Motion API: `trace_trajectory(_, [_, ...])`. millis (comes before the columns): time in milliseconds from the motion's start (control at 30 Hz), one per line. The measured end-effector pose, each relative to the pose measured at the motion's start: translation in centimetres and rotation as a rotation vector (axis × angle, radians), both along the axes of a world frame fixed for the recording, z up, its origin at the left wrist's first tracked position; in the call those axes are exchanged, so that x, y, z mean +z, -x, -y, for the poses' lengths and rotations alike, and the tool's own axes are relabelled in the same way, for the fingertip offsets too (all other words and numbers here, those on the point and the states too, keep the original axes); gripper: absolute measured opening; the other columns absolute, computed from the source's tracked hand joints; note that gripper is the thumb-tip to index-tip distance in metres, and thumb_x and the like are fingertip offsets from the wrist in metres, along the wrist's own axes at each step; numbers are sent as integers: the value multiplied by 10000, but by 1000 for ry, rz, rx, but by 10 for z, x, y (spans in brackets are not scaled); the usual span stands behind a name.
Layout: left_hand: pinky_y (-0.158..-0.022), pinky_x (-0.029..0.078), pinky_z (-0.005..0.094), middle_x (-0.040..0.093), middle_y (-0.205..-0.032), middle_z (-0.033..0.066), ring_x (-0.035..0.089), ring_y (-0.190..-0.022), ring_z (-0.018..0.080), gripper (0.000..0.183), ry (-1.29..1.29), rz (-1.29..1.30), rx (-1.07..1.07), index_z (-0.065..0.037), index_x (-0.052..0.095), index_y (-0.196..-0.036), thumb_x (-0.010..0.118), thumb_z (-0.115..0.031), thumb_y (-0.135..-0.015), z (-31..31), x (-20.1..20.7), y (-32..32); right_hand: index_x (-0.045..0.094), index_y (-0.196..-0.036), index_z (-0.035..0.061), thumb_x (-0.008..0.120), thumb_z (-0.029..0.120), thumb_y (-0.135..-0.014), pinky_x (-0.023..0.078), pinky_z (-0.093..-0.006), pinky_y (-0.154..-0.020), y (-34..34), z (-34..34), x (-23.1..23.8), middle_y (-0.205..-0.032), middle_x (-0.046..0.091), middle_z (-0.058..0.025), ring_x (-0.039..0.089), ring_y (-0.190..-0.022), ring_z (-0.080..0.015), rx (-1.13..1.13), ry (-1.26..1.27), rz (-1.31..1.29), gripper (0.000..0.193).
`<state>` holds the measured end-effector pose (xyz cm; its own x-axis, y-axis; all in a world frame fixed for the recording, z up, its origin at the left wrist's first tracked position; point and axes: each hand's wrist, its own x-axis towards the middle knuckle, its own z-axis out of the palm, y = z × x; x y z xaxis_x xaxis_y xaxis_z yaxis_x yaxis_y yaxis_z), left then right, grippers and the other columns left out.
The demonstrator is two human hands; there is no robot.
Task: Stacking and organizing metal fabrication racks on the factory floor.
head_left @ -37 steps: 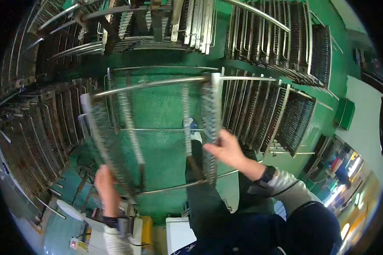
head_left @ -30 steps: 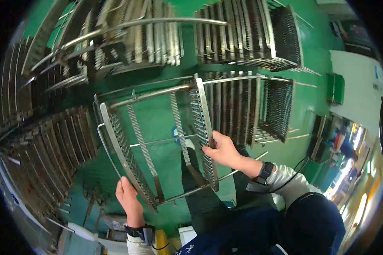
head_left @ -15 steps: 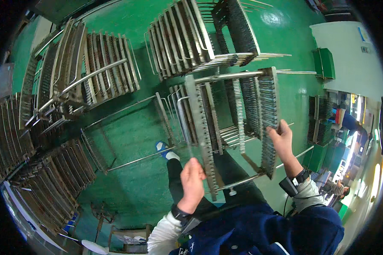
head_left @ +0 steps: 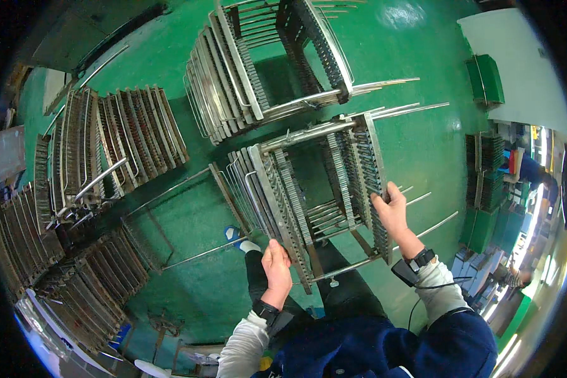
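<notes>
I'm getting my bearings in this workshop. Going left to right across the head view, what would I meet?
A row of dark racks → the blue-and-white shoe → the left hand → the metal rack between the hands → the right hand → a green box.

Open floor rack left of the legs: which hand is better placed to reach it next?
Left, probably. The left hand is nearer that floor rack, at the left side of the held rack. The right hand is farther off, at the held rack's right panel.
</notes>
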<state>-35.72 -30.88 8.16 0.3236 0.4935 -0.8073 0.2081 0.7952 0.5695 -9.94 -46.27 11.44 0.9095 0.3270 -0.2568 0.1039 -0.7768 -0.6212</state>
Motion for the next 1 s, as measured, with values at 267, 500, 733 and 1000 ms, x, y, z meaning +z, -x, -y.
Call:
trace_trajectory(267, [-485,290,255,353,-560,-34,341,-507,86,482,-103,-44,-73,-128,404,-659,413,-433,-1032,4,3,-8,427,-768,29,707,131,-777,373,-333,-518,-5,7,-3,-605,427,-82,368,-562,-159,-27,53,-18,298])
trace_trajectory(500, [-500,343,252,400,-571,-22,396,-519,95,478,-75,-74,-93,-118,433,-668,397,-416,-1041,3,0,-3,573,-1060,-6,726,161,-727,483,-450,-823,12,34,-13,-936,624,-235,598,-928,-433,70,87,-43,403])
trace_trajectory(733, [-477,309,256,355,-566,-33,330,-485,86,475,-11,-5,-35,-122,403,-661,389,-401,-1045,-2,28,-14,622,-1093,-15,664,-3,-719,493,-319,-815,-4,39,-2,-976,670,-89,612,-876,-156,114,44,-164,376])
trace_trajectory(1000, [-421,254,261,344,-511,-33,313,-439,88,463,-268,105,-2,-138,399,-647,390,-369,-1047,-56,126,-57,602,-1101,-26,630,71,-746,476,-297,-820,-53,-40,124,-968,649,-79,593,-882,-160,46,-257,-196,370])
